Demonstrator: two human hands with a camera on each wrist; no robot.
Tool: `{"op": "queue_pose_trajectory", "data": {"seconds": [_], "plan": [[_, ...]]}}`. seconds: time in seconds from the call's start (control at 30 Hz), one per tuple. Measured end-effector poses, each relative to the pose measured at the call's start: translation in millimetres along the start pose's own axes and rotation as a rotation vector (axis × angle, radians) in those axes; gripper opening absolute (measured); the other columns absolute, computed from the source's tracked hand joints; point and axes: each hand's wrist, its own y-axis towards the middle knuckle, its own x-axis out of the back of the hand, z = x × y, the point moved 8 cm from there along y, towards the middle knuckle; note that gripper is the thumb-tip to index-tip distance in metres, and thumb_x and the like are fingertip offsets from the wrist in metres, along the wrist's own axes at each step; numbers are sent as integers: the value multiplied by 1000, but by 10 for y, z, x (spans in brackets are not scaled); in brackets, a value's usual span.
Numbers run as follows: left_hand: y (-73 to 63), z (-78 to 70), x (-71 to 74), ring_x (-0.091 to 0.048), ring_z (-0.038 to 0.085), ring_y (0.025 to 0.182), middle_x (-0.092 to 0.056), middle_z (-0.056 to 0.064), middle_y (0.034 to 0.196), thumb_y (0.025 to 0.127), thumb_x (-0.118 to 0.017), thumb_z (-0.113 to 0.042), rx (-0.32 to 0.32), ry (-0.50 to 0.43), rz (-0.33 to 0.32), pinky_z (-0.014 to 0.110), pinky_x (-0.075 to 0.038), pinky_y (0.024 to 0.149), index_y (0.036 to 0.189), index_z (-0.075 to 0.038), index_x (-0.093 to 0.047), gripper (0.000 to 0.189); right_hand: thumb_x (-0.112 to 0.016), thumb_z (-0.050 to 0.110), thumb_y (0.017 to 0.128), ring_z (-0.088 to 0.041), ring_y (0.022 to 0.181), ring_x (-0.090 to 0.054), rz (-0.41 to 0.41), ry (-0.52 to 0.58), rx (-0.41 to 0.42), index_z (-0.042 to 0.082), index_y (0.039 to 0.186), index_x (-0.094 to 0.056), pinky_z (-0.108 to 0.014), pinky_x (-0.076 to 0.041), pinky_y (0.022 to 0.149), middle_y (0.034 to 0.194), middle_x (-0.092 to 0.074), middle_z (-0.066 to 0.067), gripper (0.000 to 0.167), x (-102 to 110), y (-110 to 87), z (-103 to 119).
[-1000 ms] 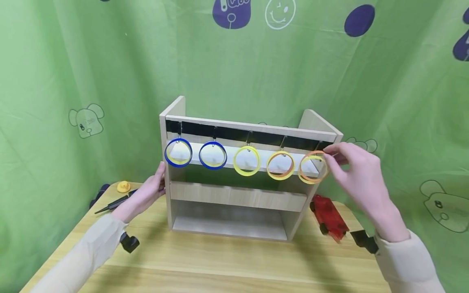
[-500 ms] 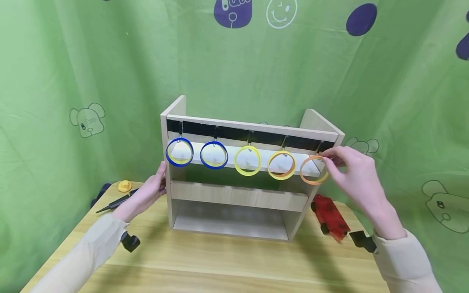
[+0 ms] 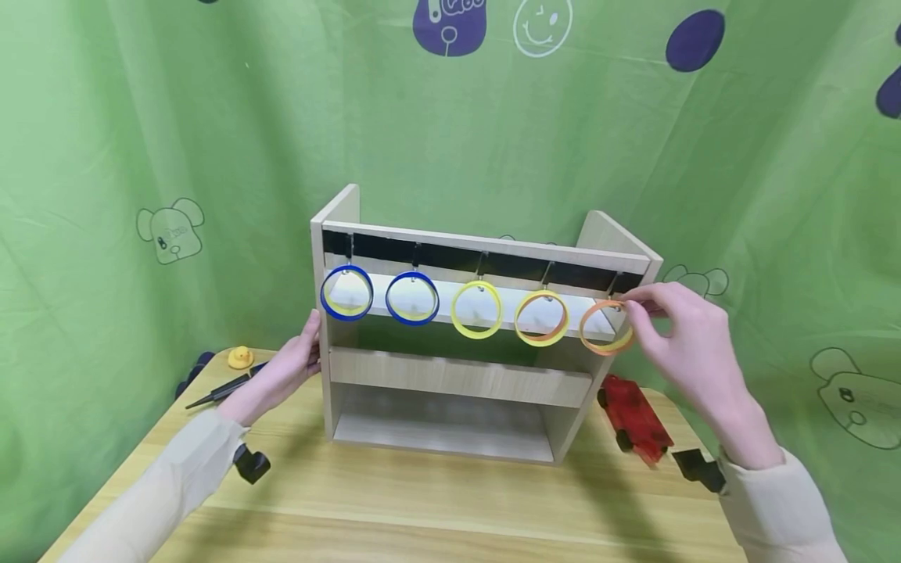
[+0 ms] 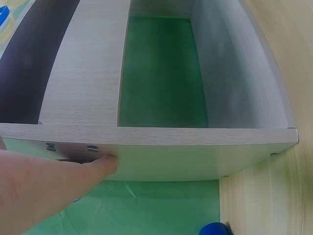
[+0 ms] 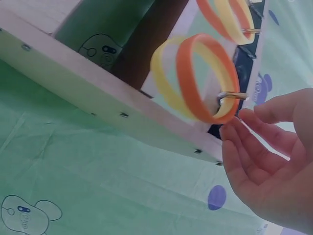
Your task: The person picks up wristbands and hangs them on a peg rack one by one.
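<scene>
A wooden rack (image 3: 461, 375) stands on the table with a black strip and a row of hooks across its front. Rings hang from the hooks: blue-fronted ones (image 3: 412, 299) at the left, a yellow one (image 3: 476, 310) in the middle, yellow and orange ones to the right. My left hand (image 3: 285, 367) rests against the outside of the rack's left panel, thumb upward; its other fingers are partly hidden. My right hand (image 3: 683, 328) is at the rightmost hook, its loosely bent fingertips right beside the orange ring (image 5: 188, 73), which hangs with a yellow ring (image 5: 164, 73).
A red toy car (image 3: 636, 418) is on the table to the right of the rack. At the left lie a yellow toy duck (image 3: 240, 357) and a dark pointed tool (image 3: 220, 392). A green curtain (image 3: 450, 141) hangs behind the table.
The orange ring at the rightmost hook has come down over the yellow one, hiding most of it in the head view. My right hand has since shifted slightly right; my left hand stays put.
</scene>
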Motion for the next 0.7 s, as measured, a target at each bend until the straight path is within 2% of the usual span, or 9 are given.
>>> {"op": "queue_pose_trajectory", "data": {"seconds": [0.2, 0.43, 0.57, 0.7], "plan": [[14, 10, 6, -10, 47, 152, -7, 32, 163, 97, -11, -71, 10, 12, 4, 54, -12, 128, 157, 4, -5, 96, -70, -1, 86, 27, 86, -44, -53, 54, 38, 4, 95, -74, -5, -40, 77, 87, -73, -9, 11, 98, -29, 153], [-33, -7, 31, -6, 46, 153, -1, 30, 164, 98, -12, -71, 27, 24, 30, 55, -11, 127, 157, 3, 1, 96, -72, -6, 82, 24, 89, -47, -50, 94, 91, 4, 96, -74, 0, -40, 81, 88, -74, -7, 17, 88, -143, 342], [-97, 13, 67, -5, 45, 153, 1, 27, 165, 99, -15, -69, 32, 57, 62, 54, -12, 127, 157, 1, 2, 93, -73, -6, 81, 18, 86, -51, -35, 108, 110, 7, 94, -74, 0, -42, 80, 88, -74, -4, 19, 39, -233, 407], [-219, 106, 104, -11, 45, 152, -8, 28, 164, 103, -18, -62, 75, 159, 138, 55, -14, 126, 157, 4, -4, 86, -74, -7, 78, 10, 81, -56, -2, 133, 151, 8, 94, -73, -2, -48, 74, 87, -73, -1, 22, -51, -352, 470]]}}
